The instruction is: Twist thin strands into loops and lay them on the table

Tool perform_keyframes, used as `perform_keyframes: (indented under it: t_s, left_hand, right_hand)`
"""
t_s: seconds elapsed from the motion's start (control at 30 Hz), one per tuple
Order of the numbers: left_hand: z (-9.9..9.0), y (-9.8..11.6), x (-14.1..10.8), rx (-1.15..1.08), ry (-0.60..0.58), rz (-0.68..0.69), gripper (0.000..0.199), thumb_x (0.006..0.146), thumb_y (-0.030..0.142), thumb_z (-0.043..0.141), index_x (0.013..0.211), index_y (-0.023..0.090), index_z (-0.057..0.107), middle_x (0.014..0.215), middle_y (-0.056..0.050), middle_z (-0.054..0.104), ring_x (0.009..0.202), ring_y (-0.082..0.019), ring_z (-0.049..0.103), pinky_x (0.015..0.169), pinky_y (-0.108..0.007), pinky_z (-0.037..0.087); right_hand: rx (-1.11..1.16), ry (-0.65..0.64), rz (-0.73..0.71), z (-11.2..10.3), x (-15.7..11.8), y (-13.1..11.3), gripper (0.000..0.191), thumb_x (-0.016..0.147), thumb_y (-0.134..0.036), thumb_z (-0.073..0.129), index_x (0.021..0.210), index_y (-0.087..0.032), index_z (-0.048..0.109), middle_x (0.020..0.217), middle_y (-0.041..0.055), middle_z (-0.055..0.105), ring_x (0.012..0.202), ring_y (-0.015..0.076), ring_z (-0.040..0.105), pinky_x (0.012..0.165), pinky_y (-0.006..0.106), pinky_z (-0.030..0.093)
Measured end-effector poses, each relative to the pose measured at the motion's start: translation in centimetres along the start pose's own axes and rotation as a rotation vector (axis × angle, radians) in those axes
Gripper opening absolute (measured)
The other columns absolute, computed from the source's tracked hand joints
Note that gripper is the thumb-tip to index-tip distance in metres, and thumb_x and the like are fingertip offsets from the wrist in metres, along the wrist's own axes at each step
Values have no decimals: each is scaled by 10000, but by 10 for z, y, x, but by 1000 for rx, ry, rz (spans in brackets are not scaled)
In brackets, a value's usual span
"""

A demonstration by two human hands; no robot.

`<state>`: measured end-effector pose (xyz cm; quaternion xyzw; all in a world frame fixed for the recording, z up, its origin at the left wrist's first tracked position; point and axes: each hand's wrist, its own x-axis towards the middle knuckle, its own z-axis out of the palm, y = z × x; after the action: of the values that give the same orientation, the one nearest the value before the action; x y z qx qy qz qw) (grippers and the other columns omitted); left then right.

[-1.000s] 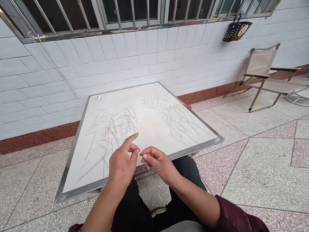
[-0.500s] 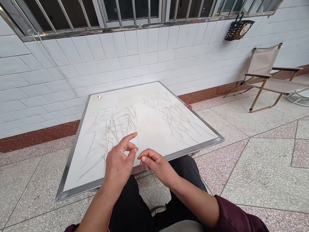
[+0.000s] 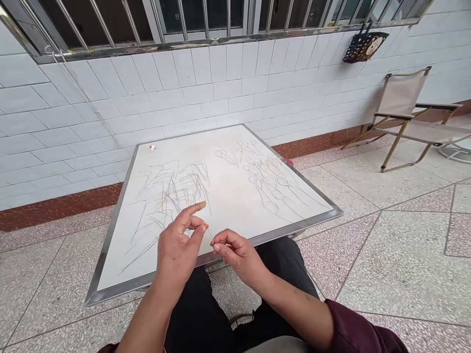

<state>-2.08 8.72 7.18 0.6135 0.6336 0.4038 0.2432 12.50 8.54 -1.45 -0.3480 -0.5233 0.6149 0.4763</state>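
Above the table's front edge, my left hand (image 3: 179,243) pinches a thin dark wire (image 3: 210,234) between thumb and a finger, its index finger stretched out. My right hand (image 3: 238,256) pinches the same wire a short way off, fingers curled. A loose end seems to hang below the right hand over the floor. Many bent thin wires (image 3: 167,191) lie in a tangled spread on the left of the white table (image 3: 228,206). Wires with a round loop at one end (image 3: 274,184) lie on its right side.
A small white and red object (image 3: 152,148) sits at the table's far left corner. Behind stands a white tiled wall (image 3: 206,93) with a barred window. A folding chair (image 3: 403,105) is on the floor at right, and a dark patterned basket (image 3: 364,46) hangs from the bars.
My hands have drawn slightly apart, the left one moving a little left, so a bit more wire shows between them. The wires on the table lie as before.
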Motion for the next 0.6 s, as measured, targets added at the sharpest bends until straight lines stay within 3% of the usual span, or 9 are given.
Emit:
perform_keyframes:
  t_s: [0.13, 0.27, 0.33, 0.4, 0.47, 0.53, 0.6]
  left_hand:
    - [-6, 2, -2, -12, 97, 63, 424, 836, 326, 646, 1258, 358, 649, 978, -2, 738, 854, -224, 646, 705, -325, 459]
    - [-17, -13, -5, -253, 503, 39, 429, 833, 325, 682, 1260, 320, 646, 1120, -26, 714, 983, -216, 633, 841, -334, 473]
    - [-16, -31, -8, -505, 578, -21, 412, 813, 297, 710, 1222, 282, 663, 1097, -33, 711, 1005, -190, 627, 896, -322, 459]
    - [-8, -49, -12, -676, 488, -175, 407, 765, 301, 753, 1164, 260, 687, 1028, -32, 718, 916, -163, 623, 805, -282, 466]
    - [4, -59, -18, -767, 217, -301, 462, 713, 314, 800, 1157, 242, 694, 1036, -52, 723, 929, -173, 619, 784, -276, 464]
    - [18, -58, -22, -792, -21, -311, 486, 708, 331, 813, 1171, 236, 699, 1069, -69, 723, 988, -191, 619, 846, -295, 463]
    - [29, -50, -24, -805, -107, -300, 441, 718, 346, 809, 1138, 244, 721, 1044, -61, 730, 994, -195, 626, 886, -313, 465]
  right_hand:
    - [19, 48, 34, -3, 2, -1, 236, 860, -443, 653, 868, -207, 639, 730, -10, 590, 588, 102, 406, 563, 249, 343]
    - [48, 81, 47, -7, 4, -5, 246, 840, -454, 669, 857, -209, 655, 728, -8, 587, 597, 106, 394, 577, 255, 336]
    - [83, 74, 56, -9, 5, -6, 250, 836, -458, 672, 860, -209, 659, 727, -8, 582, 617, 110, 413, 596, 258, 347]
    - [102, 50, 64, -9, 6, -7, 252, 837, -459, 672, 860, -208, 658, 723, -11, 576, 631, 113, 429, 614, 261, 356]
    - [96, 19, 66, -8, 7, -7, 251, 849, -457, 665, 865, -207, 657, 723, -14, 575, 641, 114, 441, 627, 263, 360]
    - [86, -19, 64, -7, 7, -7, 250, 858, -457, 657, 864, -207, 654, 727, -16, 576, 651, 116, 454, 637, 265, 360]
    - [75, -57, 58, -6, 6, -7, 248, 862, -456, 652, 846, -209, 644, 728, -20, 575, 671, 122, 474, 652, 269, 369]
